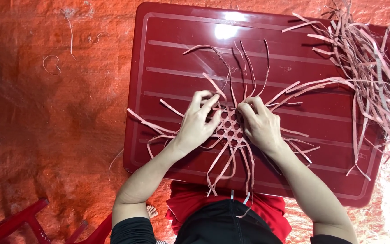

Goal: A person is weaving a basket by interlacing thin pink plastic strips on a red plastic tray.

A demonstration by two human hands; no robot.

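left hand (197,123) pinching flat strip (213,85) | right hand (259,124) pinching open-weave mat (229,129) | glossy red table (168,58)

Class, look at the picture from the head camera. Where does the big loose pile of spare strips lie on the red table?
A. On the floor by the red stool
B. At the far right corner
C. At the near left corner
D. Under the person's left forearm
B: the loose pile of strips spreads over the far right corner of the red table, away from the woven piece between both hands.
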